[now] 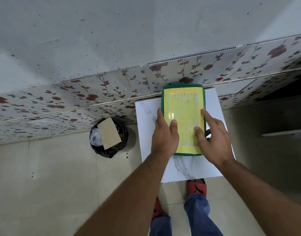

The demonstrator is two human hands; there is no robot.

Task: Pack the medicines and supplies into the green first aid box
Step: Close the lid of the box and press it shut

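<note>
Head view, box: the green first aid box lies closed on my small white table, against the wall.
Left hand: fingers flat, spread, steadying its left edge.
Right hand: fingers splayed, pressing the yellow lid, gripping nothing.

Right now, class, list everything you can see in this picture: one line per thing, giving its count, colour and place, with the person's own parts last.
First aid box: one, green with yellow printed panel, lying closed on the table.
Table: one, white marbled, against the wall.
Bin: one, black liner, on the floor left of the table.
Cardboard: one, tan, sticking out of the bin.
Slippers: two, red, on the feet.
Left hand: flat on the box's left edge.
Right hand: on the box's right side.
</note>
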